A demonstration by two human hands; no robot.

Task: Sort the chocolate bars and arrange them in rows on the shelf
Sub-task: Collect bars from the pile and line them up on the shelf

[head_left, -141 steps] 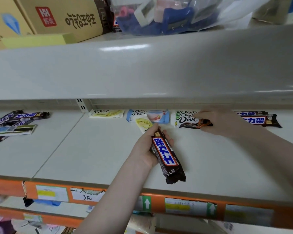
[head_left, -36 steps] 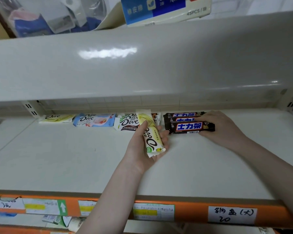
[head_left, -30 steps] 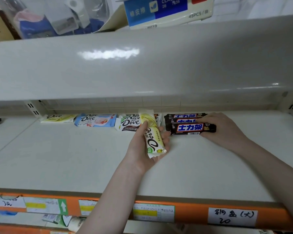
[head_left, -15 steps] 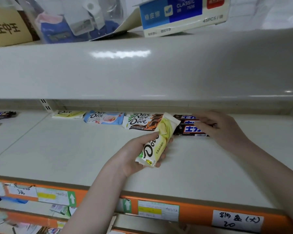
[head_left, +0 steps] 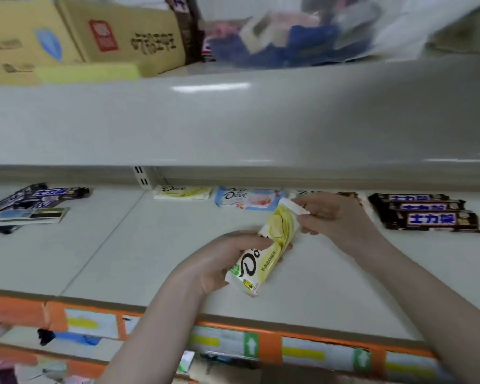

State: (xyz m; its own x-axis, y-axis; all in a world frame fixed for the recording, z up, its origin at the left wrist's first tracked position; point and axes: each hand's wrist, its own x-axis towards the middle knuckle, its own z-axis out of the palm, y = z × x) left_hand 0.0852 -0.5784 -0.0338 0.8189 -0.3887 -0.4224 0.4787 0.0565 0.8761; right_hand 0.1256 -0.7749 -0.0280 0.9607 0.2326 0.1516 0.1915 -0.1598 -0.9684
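Head view, single entry. Change noted: half a second ago the right hand lay on the dark bars at the back right; it has since left them and come across to the yellow Dove bar point(head_left: 263, 250), so both hands now share one item. Meaning for the task, as a judgement: the dark bars point(head_left: 427, 214) look settled as a stacked row, three deep, and attention has passed to the yellow bar, which probably belongs with the matching yellow bar point(head_left: 182, 192) lying flat at the back of the shelf point(head_left: 122, 245). Item location: held above the shelf surface, tilted, upper end toward the back right, not touching the shelf. Left hand point(head_left: 222, 261): fingers and thumb curled round the lower half of the wrapper, palm turned up, forearm rising from the front edge. Right hand point(head_left: 333, 214): thumb and fingertips pinching the crimped upper end, wrist angled in from the right. Neither hand is released. Also on the shelf: a blue Dove bar point(head_left: 250, 198) beside the yellow one; a loose heap of unsorted bars point(head_left: 31, 203) at far left, still to be placed. View blurred at the edges.
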